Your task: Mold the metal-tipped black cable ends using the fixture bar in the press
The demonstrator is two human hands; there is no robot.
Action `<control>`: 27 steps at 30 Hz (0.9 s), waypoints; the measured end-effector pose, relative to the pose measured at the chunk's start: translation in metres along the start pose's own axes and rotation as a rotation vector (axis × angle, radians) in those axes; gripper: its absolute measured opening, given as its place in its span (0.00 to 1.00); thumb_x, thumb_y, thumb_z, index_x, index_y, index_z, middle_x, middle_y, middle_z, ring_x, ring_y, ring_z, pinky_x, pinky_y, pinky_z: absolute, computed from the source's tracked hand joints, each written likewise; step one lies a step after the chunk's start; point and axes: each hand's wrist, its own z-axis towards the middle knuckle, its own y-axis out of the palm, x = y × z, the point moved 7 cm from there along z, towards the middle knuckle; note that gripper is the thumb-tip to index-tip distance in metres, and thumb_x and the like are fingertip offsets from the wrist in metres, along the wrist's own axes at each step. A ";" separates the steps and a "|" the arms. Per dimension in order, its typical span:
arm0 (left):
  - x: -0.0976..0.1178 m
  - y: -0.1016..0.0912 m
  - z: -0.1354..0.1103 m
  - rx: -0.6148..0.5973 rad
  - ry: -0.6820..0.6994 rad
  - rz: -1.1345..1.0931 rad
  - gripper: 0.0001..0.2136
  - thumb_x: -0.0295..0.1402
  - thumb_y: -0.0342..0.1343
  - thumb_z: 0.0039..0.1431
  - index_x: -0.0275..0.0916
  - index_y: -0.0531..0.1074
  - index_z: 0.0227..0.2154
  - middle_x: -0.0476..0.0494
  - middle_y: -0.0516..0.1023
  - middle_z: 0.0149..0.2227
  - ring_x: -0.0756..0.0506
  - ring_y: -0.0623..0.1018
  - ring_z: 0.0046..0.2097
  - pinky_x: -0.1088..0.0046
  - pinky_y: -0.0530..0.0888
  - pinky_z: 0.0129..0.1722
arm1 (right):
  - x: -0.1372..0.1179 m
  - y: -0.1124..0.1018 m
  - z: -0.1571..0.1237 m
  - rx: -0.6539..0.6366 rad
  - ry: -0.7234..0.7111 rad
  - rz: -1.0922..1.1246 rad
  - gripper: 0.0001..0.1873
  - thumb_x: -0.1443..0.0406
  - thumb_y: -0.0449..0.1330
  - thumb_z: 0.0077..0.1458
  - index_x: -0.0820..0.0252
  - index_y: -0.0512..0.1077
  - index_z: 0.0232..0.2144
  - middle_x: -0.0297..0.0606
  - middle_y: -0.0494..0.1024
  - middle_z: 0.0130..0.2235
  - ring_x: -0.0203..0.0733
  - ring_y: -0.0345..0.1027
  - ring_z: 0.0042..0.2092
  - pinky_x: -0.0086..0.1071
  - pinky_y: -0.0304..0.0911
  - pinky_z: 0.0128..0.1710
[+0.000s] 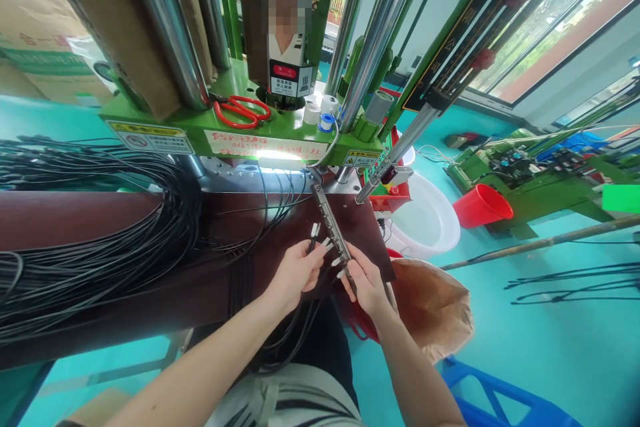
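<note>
Pinched black cables with pale, blocky connectors between thumb and fingers of the left hand; grasped a slim, notched metal bar with the right hand, slanting over the smooth dark-brown tabletop, near a glossy, looped cable bundle.

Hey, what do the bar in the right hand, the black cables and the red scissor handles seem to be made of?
Bar: likely metal, dull grey with small glints.
Cables: plastic or rubber outside, judging by soft sheen and smooth bends.
Scissor handles: probably plastic, from their even, glossy red.
</note>
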 end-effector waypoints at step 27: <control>0.030 -0.022 -0.002 0.174 0.190 -0.055 0.12 0.45 0.51 0.51 0.42 0.59 0.29 0.62 0.50 0.14 0.58 0.50 0.13 0.84 0.50 0.11 | -0.001 -0.001 0.004 0.023 0.031 0.019 0.24 0.59 0.50 0.57 0.64 0.61 0.53 0.25 0.60 0.15 0.27 0.47 0.13 0.24 0.41 0.12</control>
